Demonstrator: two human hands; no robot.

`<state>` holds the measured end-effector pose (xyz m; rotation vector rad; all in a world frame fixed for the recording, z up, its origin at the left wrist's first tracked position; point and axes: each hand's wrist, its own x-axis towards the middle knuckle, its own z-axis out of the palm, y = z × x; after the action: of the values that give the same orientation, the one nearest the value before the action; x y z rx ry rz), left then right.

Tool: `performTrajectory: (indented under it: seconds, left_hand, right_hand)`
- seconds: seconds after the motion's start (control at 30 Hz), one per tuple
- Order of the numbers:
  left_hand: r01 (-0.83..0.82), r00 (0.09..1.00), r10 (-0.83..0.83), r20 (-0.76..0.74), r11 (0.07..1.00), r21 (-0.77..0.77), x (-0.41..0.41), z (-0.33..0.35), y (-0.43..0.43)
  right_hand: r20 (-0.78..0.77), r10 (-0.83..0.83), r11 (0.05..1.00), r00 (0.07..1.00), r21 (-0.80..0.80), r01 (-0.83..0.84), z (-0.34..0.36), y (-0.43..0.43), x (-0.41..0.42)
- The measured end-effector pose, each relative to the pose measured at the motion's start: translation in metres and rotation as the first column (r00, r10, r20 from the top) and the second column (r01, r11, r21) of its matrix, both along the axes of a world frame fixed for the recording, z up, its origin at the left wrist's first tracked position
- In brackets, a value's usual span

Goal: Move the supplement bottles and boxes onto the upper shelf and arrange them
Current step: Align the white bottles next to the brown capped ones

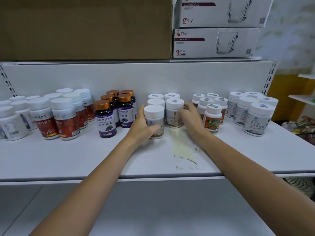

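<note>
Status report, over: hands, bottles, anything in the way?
Left hand grips front white bottle. Right hand cups neighbouring white bottle. Purple-label bottles and orange-label bottles close on either side.

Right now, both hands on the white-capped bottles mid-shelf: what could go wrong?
The right hand holds the second white-capped beige-label bottle, its wrist close beside the white-capped orange-label bottle; drawing back could tip it.
The left hand grips the front white-capped tan-label bottle near the copper-capped purple-label bottles; a sideways slide might knock them.
</note>
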<state>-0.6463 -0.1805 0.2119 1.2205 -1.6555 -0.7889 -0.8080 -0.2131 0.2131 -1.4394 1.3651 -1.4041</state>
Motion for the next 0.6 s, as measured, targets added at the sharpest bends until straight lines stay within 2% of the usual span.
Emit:
performTrajectory:
  seconds: [0.07, 0.17, 0.37, 0.47, 0.6]
  left_hand:
    - [-0.026, 1.000, 0.026, 0.017, 0.999, -0.022, 0.000, -0.001, 0.000]
    - [-0.053, 0.998, 0.054, 0.031, 0.998, -0.042, 0.000, -0.002, 0.001]
    - [-0.051, 0.998, 0.052, 0.031, 0.998, -0.043, 0.001, -0.004, -0.002]
    - [-0.168, 0.980, 0.168, 0.109, 0.986, -0.015, 0.005, -0.007, -0.002]
    - [-0.246, 0.964, 0.254, 0.075, 0.964, -0.096, 0.009, -0.007, 0.001]
  right_hand:
    - [-0.020, -0.007, 0.999, 1.000, -0.032, 0.006, -0.002, -0.001, 0.000]
    - [-0.182, -0.069, 0.992, 0.981, -0.120, 0.047, -0.008, -0.004, 0.000]
    - [-0.168, -0.057, 0.993, 0.984, -0.115, 0.038, -0.007, -0.002, -0.001]
    - [-0.202, -0.049, 0.993, 0.978, -0.116, 0.025, -0.008, -0.001, -0.002]
    - [-0.293, -0.119, 0.985, 0.949, -0.155, 0.076, -0.012, -0.004, -0.006]
